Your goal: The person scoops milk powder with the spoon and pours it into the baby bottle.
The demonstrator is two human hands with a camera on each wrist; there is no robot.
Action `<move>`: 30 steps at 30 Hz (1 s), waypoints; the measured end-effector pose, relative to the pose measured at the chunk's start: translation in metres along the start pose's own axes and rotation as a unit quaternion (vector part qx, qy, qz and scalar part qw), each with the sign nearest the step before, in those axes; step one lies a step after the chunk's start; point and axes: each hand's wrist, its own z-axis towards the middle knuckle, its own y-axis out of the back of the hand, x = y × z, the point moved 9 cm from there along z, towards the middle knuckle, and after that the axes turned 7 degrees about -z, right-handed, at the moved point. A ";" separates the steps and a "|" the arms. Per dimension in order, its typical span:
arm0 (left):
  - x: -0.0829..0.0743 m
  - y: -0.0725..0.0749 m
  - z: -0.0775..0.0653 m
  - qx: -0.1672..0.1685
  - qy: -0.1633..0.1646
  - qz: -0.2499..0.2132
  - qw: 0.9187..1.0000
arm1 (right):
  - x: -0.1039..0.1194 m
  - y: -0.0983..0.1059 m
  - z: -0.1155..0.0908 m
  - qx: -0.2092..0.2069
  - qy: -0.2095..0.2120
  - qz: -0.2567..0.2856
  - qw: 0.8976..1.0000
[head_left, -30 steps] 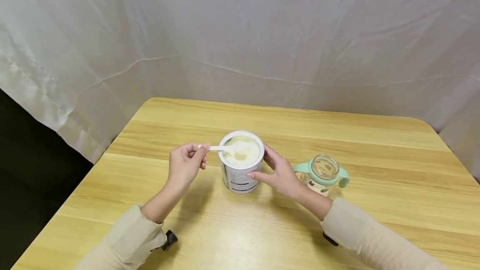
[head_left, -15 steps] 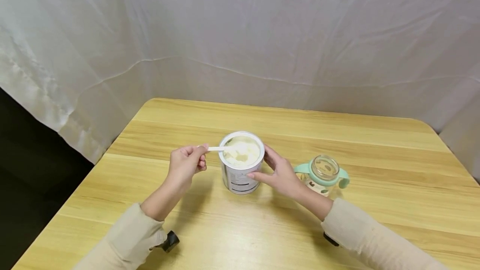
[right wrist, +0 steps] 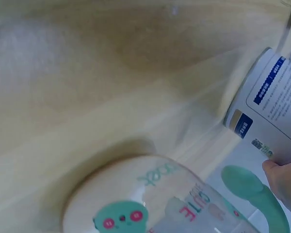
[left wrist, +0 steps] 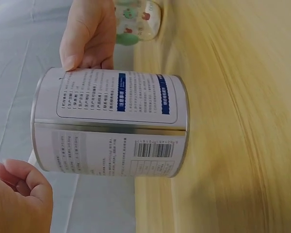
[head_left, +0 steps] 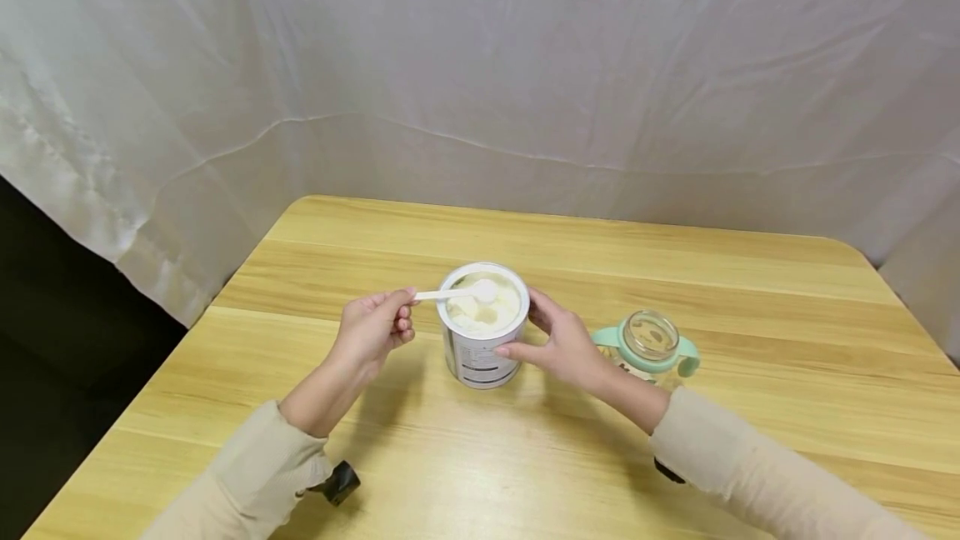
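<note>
The open tin [head_left: 480, 363] w/ pale powder [head_left: 472, 321] inside stands upright on the wooden table [head_left: 465, 473], a bit nearer to its L edge & well apart from its far edge; the L hand [head_left: 370, 329] pinches the handle of a white scoop [head_left: 444, 295], whose head is over the powder, & the R hand [head_left: 566, 348] grips the side of the tin. A clear bottle [head_left: 650, 346] w/ green handles stands nearer to the R edge, uncapped, contents I can't tell. Behind the far edge hangs a pale cloth [head_left: 480, 73], & beyond the L edge is a dark area [head_left: 60, 340].
</note>
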 end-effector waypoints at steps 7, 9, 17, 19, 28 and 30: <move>0.000 -0.002 -0.001 0.009 0.009 -0.004 1.000 | -0.001 0.003 0.003 0.000 -0.020 0.006 1.000; 0.000 -0.003 -0.001 0.010 0.010 -0.006 1.000 | -0.001 0.004 0.002 0.001 -0.025 0.005 1.000; -0.004 -0.006 -0.005 0.016 0.009 -0.005 1.000 | 0.002 0.015 -0.006 -0.005 -0.031 -0.016 0.999; -0.004 -0.007 -0.005 0.020 0.010 -0.005 1.000 | 0.003 0.020 -0.009 -0.010 -0.032 -0.016 0.999; -0.005 -0.013 -0.008 0.027 0.008 -0.002 1.000 | 0.017 0.043 -0.023 -0.042 -0.001 -0.044 0.998; -0.005 -0.013 -0.009 0.027 0.007 -0.002 1.000 | 0.022 0.049 -0.024 -0.051 0.016 -0.043 0.998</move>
